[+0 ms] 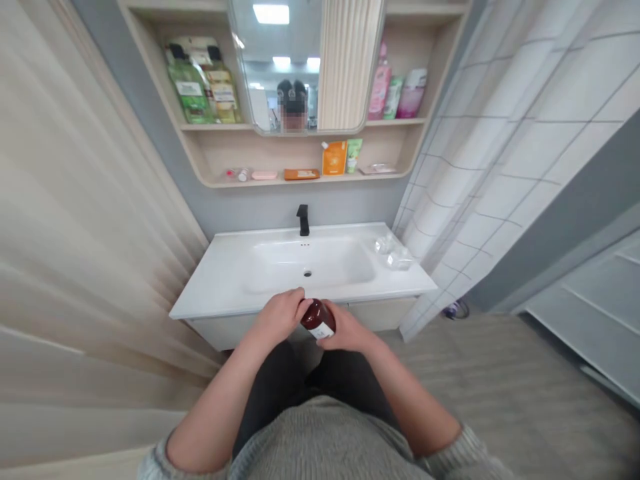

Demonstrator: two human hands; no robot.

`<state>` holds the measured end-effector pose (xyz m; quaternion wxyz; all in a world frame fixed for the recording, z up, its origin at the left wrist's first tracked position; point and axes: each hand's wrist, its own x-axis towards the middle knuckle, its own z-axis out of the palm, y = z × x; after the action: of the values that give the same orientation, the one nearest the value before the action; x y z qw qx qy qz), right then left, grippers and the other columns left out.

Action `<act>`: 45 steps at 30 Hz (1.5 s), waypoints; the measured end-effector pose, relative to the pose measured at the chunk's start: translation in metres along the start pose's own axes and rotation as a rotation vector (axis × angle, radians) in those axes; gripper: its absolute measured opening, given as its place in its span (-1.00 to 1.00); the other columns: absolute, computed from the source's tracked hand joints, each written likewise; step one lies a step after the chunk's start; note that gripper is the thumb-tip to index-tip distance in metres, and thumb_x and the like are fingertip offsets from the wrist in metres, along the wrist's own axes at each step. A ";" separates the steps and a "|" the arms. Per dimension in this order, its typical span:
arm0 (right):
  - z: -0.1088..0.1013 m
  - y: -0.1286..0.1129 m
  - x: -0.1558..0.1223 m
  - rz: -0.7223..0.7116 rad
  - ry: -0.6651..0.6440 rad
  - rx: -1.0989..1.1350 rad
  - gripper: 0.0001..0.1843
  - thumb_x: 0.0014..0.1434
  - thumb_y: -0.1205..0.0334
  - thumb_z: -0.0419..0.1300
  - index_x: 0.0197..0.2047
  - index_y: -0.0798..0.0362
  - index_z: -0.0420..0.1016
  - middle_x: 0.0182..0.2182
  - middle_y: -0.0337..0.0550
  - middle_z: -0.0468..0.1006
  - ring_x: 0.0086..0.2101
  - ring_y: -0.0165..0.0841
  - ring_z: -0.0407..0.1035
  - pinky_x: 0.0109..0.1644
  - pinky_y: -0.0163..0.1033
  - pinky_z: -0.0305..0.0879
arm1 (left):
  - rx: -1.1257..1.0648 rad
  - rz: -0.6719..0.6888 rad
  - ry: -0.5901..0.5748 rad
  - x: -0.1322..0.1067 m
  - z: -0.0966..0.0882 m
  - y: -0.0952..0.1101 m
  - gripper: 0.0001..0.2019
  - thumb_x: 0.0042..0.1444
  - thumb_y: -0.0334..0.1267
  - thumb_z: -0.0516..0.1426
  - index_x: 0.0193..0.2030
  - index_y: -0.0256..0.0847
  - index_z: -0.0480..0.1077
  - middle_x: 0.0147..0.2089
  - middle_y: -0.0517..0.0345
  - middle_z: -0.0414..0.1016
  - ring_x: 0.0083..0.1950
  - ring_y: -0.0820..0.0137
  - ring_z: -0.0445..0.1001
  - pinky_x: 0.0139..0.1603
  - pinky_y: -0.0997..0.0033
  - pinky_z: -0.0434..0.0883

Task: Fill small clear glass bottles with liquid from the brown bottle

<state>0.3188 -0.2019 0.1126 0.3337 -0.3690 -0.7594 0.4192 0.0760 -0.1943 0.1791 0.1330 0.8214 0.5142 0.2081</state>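
Note:
A dark red-brown bottle (311,313) with a white label is between my two hands, tilted, just in front of the sink's front edge. My right hand (347,330) is wrapped round its right side. On the other side, the closed fingers of my left hand (281,317) grip the bottle's upper left end, which they partly hide. Behind the hands lies the white sink (270,257) with a black faucet (303,220) at its back. The print on the label is too small to read.
Clear plastic items (395,255) stand on the right of the counter. Above, a mirror cabinet (200,157) holds green and yellow bottles (193,90), pink bottles (380,83), and an orange pouch (334,158). Curtains hang left (100,233) and right (450,167).

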 end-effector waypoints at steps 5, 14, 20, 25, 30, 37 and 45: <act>0.002 -0.002 0.001 -0.038 0.023 -0.122 -0.11 -0.09 0.32 0.54 0.36 -0.07 0.53 0.15 -0.05 0.72 0.06 0.00 0.62 0.23 0.04 0.51 | 0.122 -0.079 0.054 -0.004 0.006 0.008 -0.58 0.63 -0.03 -0.02 -0.21 -0.07 0.52 -0.21 -0.09 0.72 -0.15 0.12 0.70 -0.12 0.21 0.40; 0.000 -0.002 0.003 -0.081 0.017 -0.239 -0.08 -0.07 0.27 0.54 0.39 -0.08 0.51 0.18 -0.02 0.70 0.09 0.01 0.62 0.28 0.06 0.50 | -0.090 -0.036 0.013 -0.009 0.001 0.001 -0.65 0.63 -0.02 -0.01 0.08 -0.03 0.58 -0.14 0.04 0.76 -0.07 0.09 0.73 -0.03 0.22 0.45; 0.003 -0.005 0.002 -0.053 0.086 -0.254 -0.06 -0.05 0.27 0.51 0.43 -0.08 0.46 0.21 0.00 0.68 0.11 0.02 0.61 0.27 0.08 0.50 | -0.027 -0.042 0.043 -0.012 0.001 0.002 -0.67 0.62 -0.09 0.00 0.24 -0.03 0.56 -0.05 0.03 0.79 -0.05 0.10 0.76 -0.03 0.24 0.46; 0.003 -0.005 0.002 -0.061 0.066 -0.256 -0.06 -0.04 0.25 0.52 0.43 -0.08 0.46 0.21 0.00 0.69 0.11 0.02 0.62 0.26 0.08 0.51 | -0.039 -0.023 0.059 -0.014 0.002 -0.001 -0.63 0.65 -0.07 -0.05 0.18 0.00 0.58 -0.08 0.07 0.78 -0.06 0.14 0.75 -0.03 0.26 0.46; 0.001 -0.002 0.003 -0.058 0.104 -0.265 -0.04 -0.06 0.26 0.51 0.44 -0.07 0.44 0.26 0.04 0.67 0.16 0.06 0.61 0.31 0.12 0.49 | -0.054 -0.031 0.056 -0.013 0.004 -0.002 -0.66 0.63 -0.08 -0.03 0.13 0.00 0.58 -0.12 0.07 0.77 -0.10 0.14 0.74 -0.05 0.26 0.44; 0.004 0.010 0.001 -0.031 0.125 -0.212 -0.01 -0.05 0.22 0.56 0.45 -0.11 0.44 0.30 0.04 0.65 0.20 0.08 0.59 0.38 0.19 0.46 | -0.179 -0.103 0.176 -0.013 0.005 -0.012 -0.66 0.60 -0.03 -0.03 -0.03 -0.03 0.53 -0.23 0.06 0.67 -0.18 0.16 0.66 -0.10 0.24 0.40; -0.036 0.070 -0.012 0.164 0.498 -0.020 -0.03 -0.01 -0.09 0.62 0.39 0.00 0.45 0.14 0.05 0.72 0.11 0.07 0.62 0.32 0.22 0.51 | -0.678 -0.357 0.418 -0.016 0.022 -0.085 -0.51 0.35 0.29 0.16 -0.07 -0.12 0.55 -0.30 0.16 0.55 -0.28 0.29 0.55 -0.13 0.27 0.50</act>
<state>0.3739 -0.1720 0.0640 0.4716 -0.5245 -0.6255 0.3334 0.0131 -0.1715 0.1199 0.3222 0.5695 0.5665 0.5009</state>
